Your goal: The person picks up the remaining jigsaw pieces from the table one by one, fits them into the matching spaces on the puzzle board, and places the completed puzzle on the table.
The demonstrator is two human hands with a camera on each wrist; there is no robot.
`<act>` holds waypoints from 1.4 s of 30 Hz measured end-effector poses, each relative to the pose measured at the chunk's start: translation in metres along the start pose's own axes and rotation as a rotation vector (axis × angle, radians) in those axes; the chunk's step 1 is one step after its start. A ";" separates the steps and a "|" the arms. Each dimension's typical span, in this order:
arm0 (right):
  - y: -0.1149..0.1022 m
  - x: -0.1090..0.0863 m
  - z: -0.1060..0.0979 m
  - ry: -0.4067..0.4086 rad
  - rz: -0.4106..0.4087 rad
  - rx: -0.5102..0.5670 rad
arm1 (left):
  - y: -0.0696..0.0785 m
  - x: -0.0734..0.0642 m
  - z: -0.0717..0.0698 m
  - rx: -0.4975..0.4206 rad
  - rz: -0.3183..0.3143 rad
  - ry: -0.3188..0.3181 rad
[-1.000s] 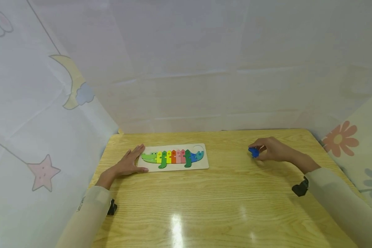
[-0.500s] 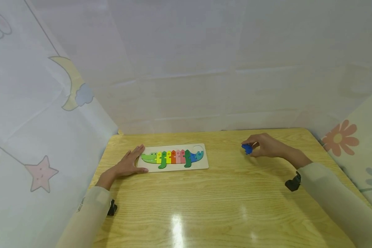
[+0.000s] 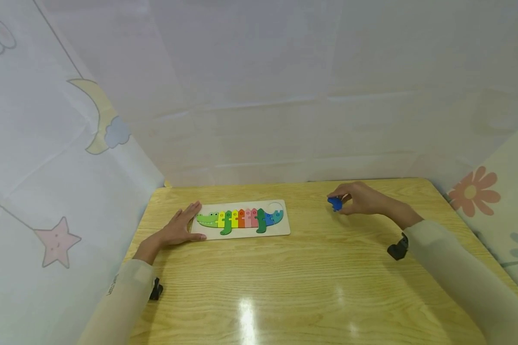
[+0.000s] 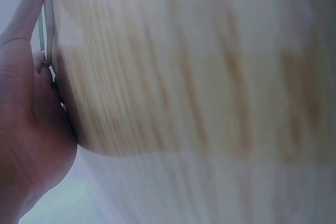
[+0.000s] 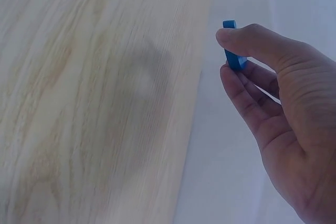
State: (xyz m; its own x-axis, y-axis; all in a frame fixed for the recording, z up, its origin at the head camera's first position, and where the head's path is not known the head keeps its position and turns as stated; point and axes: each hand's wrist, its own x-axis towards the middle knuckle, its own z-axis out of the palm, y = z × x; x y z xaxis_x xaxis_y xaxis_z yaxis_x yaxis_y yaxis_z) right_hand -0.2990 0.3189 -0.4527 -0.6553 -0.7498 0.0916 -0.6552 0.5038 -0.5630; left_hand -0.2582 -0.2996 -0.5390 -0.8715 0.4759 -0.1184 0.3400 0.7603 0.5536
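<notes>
A pale wooden puzzle board lies on the table with a rainbow crocodile set into it. At its right end, a round outline above the blue tail pieces shows bare board. My left hand rests at the board's left end with straight, spread fingers, the thumb along the near edge and the fingertips at the far corner. Right of the board, my right hand pinches a small blue puzzle piece between thumb and fingers, held above the table. In the right wrist view, the blue piece appears edge-on.
The yellow wood-grain table has its far edge against a pale cloth wall. Printed cloth walls stand at left and right. Each wrist carries a dark camera mount, seen below the right sleeve.
My right hand has moved left toward the board and slightly farther back, carrying the blue puzzle piece. My left hand and the board have stayed in place.
</notes>
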 end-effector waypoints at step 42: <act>-0.013 0.065 0.022 -0.036 0.011 0.039 | -0.005 0.001 0.001 0.008 0.011 0.000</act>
State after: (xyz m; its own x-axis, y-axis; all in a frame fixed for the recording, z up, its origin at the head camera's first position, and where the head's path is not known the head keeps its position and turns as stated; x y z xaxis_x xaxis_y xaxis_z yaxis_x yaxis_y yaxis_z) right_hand -0.3246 0.2540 -0.4571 -0.6481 -0.7595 0.0554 -0.6320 0.4959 -0.5955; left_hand -0.2606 -0.3026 -0.5428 -0.8677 0.4842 -0.1121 0.3524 0.7584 0.5483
